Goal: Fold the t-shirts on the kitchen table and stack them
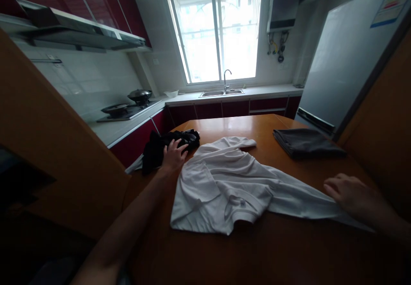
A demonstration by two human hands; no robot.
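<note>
A white long-sleeved shirt point(221, 182) lies rumpled on the wooden table point(257, 250), its collar toward me and one sleeve stretched to the right. My left hand point(175, 154) has its fingers spread at the near edge of a dark clothing pile point(157, 148), left of the shirt; no item shows in its grasp. Over the end of the right sleeve is my right hand point(348, 193), fingers bent loosely; whether it pinches the fabric is hidden. A folded dark grey garment point(306, 142) rests at the table's right side.
Beyond the table runs a counter point(189, 98) with a sink point(221, 92) below the window. Pans point(140, 95) stand on the stove at the left. A fridge point(349, 58) rises at the right, and a wooden panel point(58, 148) borders the left.
</note>
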